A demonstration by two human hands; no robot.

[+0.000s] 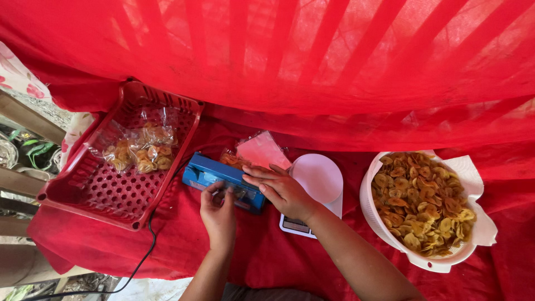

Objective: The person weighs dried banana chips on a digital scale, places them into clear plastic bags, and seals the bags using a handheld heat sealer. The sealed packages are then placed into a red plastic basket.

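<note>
The right hand (pixel 281 189) lies flat, fingers together, pressing the blue sealer (pixel 223 179) bar on the red cloth (pixel 267 251). The left hand (pixel 218 212) pinches the bag (pixel 261 149) edge in front (barely visible). Even pressure and a taut, straight edge seem best.

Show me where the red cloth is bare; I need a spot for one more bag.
Bare cloth lies along the near edge, below the red basket and between the forearms and the white bowl of chips. Crowded: around the blue sealer, both hands and the scale.
</note>
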